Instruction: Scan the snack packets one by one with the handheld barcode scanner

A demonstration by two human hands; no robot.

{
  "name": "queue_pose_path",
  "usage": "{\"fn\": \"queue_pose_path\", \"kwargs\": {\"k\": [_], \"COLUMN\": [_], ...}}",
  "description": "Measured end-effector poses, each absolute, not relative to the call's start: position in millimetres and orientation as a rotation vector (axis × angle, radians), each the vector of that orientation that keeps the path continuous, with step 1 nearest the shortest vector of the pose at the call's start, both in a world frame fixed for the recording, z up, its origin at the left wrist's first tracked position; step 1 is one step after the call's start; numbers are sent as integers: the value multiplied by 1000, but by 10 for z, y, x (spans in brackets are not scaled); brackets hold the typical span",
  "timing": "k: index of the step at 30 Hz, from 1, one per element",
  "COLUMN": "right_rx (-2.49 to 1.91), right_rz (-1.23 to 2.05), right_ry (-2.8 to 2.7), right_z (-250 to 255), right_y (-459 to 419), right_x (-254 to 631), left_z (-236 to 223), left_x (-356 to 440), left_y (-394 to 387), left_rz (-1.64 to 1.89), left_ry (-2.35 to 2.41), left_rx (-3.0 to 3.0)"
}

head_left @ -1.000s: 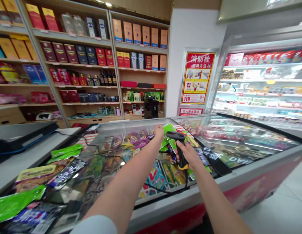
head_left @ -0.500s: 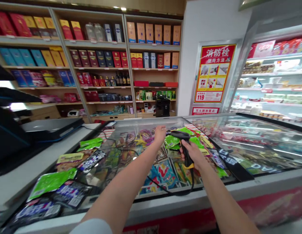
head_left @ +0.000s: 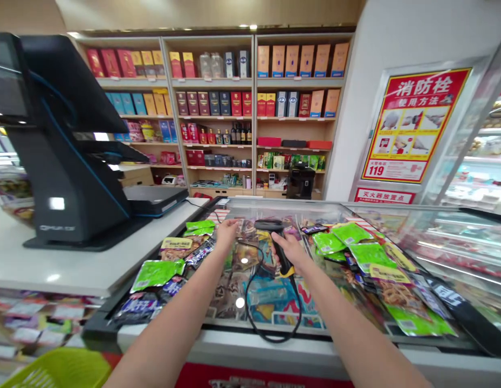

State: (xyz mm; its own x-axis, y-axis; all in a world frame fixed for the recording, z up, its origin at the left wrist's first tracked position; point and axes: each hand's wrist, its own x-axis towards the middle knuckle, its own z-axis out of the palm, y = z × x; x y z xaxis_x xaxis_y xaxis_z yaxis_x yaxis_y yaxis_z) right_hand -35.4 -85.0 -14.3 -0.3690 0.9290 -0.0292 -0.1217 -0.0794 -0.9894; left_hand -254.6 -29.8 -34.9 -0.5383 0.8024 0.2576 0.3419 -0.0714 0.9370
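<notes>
My right hand is wrapped around the black and yellow handle of a barcode scanner, held over the middle of the glass freezer lid. The scanner's cable hangs in a loop below it. My left hand is closed, its fingers curled near the left group of snack packets; what it holds, if anything, is hidden. That group has green packets, a brown-and-yellow packet and dark purple packets. Right of the scanner lies another pile with green packets and a noodle-like snack packet.
A checkout terminal and a flat black device stand on the white counter at left. A green basket sits at lower left. Shelves of boxed goods line the back wall. A black strip edges the lid at right.
The view has turned left. My left hand has moved from beside the right pile to the left packets. The scanner in my right hand has also shifted left, away from the right pile.
</notes>
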Motion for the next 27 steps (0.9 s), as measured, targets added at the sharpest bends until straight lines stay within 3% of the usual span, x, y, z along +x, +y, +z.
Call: {"fn": "queue_pose_path", "kwargs": {"k": [3,8,14,17,23,27], "right_rx": [-927,-959,-1012,-1015,-999,-949], "right_rz": [1596,1584,1568,1558,1549,1582], "right_ry": [-1392,-1443,-1422,-1456,-1500,-1507], "right_z": [-297,-509,-494,-490,-515,-518], "right_y": [-824,-805,-841,-853,-861,-874], "right_x": [-468,-432,-412,-419,-420,-415], "left_z": [-230,-216,-319,-336,-366,-410], "left_x": [-2952,-3483,-3473,-3422,-3352,-3263], "left_y": [-527,-913,-971,-928,-826,-784], "left_rz": [1385,568,221,350,1257,1534], "left_ry": [2074,2661,2649,2595,2271,2078], "left_rx": [1451,1518,1547,1577,1490,1308]}}
